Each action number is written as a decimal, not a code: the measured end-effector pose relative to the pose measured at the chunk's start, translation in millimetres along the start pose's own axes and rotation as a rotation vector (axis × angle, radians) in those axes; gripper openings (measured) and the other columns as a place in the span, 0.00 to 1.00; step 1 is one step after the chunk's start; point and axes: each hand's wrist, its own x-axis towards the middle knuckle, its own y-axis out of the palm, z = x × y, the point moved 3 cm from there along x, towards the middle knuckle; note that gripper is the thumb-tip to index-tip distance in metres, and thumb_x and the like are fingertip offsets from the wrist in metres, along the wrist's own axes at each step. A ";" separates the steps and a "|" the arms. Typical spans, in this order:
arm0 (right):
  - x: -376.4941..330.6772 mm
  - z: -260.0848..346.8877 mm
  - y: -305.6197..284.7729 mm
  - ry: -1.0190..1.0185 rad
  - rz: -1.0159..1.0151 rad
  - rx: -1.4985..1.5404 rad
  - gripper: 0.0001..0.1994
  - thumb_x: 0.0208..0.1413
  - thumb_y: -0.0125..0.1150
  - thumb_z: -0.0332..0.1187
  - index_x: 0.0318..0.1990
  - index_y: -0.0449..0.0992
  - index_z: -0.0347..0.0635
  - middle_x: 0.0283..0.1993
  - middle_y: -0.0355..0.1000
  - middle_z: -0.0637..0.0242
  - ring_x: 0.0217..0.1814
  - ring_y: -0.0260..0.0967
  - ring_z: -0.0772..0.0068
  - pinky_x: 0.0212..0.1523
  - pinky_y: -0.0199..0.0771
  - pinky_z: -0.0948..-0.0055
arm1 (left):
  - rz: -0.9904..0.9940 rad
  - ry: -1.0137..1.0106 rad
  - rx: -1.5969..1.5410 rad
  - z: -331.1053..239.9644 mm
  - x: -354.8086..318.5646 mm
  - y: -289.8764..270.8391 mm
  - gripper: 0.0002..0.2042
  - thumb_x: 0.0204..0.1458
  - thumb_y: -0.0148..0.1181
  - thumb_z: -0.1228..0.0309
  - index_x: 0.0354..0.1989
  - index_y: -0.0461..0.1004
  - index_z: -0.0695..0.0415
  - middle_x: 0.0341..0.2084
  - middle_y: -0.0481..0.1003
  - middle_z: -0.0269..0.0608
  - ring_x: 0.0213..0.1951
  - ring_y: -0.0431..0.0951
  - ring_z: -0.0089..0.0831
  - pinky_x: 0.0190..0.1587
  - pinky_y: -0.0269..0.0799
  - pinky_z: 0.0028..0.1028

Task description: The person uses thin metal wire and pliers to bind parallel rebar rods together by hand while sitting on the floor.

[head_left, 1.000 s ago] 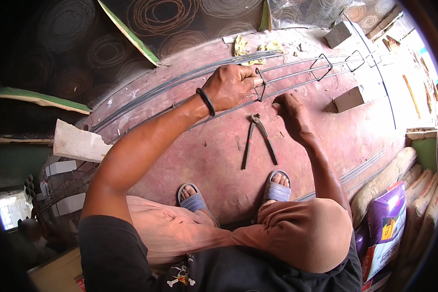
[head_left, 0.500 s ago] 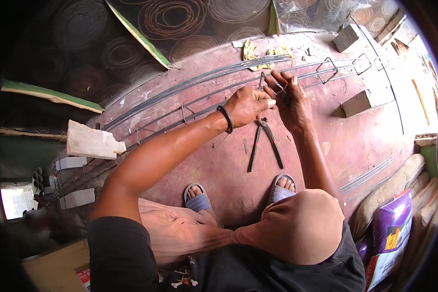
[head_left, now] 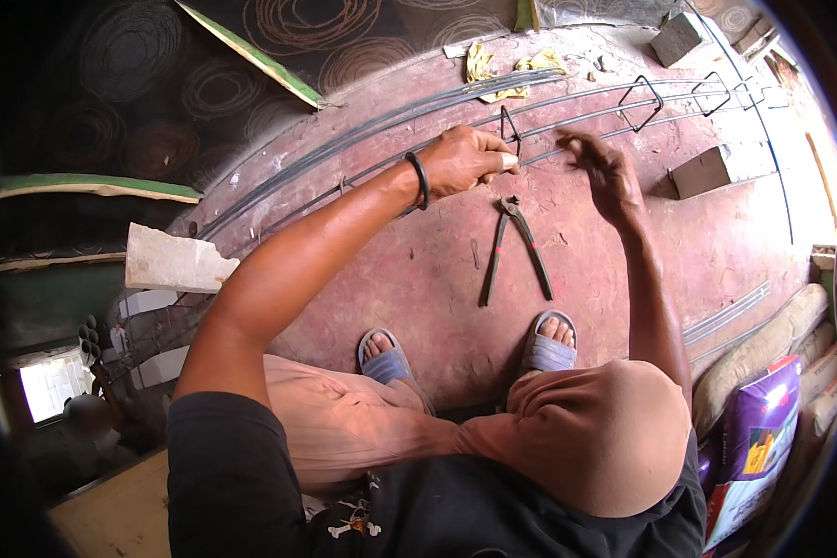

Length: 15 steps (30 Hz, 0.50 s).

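Observation:
My left hand [head_left: 467, 162], a dark band at its wrist, is closed with thumb and fingers pressed together beside a square stirrup [head_left: 511, 133] on a long rebar cage [head_left: 581, 121]. What lies between those fingers is hidden. To the right, clear of the bars, my right hand [head_left: 610, 175] is raised with its fingers apart and slightly smeared; nothing shows in it. Black-handled pincers [head_left: 516, 249] with red marks lie on the reddish floor below the hands, their handles spread toward my feet.
Loose steel rods [head_left: 381, 113] run along the cage's far side. Concrete blocks [head_left: 724, 171] stand at the right, another block [head_left: 179, 260] at the left. Yellow crumpled scraps [head_left: 521, 79] lie at the back. Filled sacks [head_left: 763, 344] and a purple bag [head_left: 761, 414] sit at lower right.
My right hand has drawn away to the right from my left hand and the stirrup. My left hand stays closed by the stirrup. The view has shifted slightly.

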 end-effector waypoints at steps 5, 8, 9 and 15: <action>-30.7 -5.1 23.9 0.187 0.358 0.090 0.21 0.65 0.49 0.46 0.55 0.72 0.38 0.43 0.76 0.65 0.36 0.69 0.76 0.39 0.71 0.73 | 0.011 -0.014 -0.082 -5.1 0.7 -20.9 0.14 0.57 0.59 0.61 0.41 0.79 0.61 0.18 0.68 0.24 0.19 0.62 0.11 0.20 0.56 0.15; -33.7 -46.2 20.9 0.128 0.133 0.345 0.22 0.63 0.52 0.49 0.49 0.75 0.35 0.32 0.75 0.67 0.31 0.67 0.77 0.37 0.71 0.73 | 0.157 -0.025 0.006 -0.5 8.5 -19.2 0.16 0.57 0.59 0.60 0.42 0.78 0.63 0.18 0.68 0.25 0.19 0.64 0.12 0.21 0.61 0.15; -27.1 -49.3 11.0 0.286 0.087 0.398 0.22 0.63 0.53 0.48 0.46 0.76 0.34 0.29 0.74 0.67 0.31 0.67 0.78 0.37 0.71 0.73 | 0.191 -0.014 -0.019 -1.7 9.8 -20.8 0.17 0.58 0.57 0.60 0.44 0.76 0.65 0.19 0.69 0.27 0.20 0.66 0.15 0.23 0.65 0.16; -13.6 -29.9 -8.5 0.372 -0.090 0.875 0.19 0.66 0.49 0.43 0.50 0.69 0.34 0.57 0.70 0.50 0.59 0.69 0.53 0.59 0.69 0.60 | 0.172 -0.001 -0.167 -1.6 -9.3 -12.4 0.18 0.62 0.53 0.60 0.47 0.75 0.64 0.16 0.69 0.29 0.19 0.70 0.17 0.25 0.70 0.20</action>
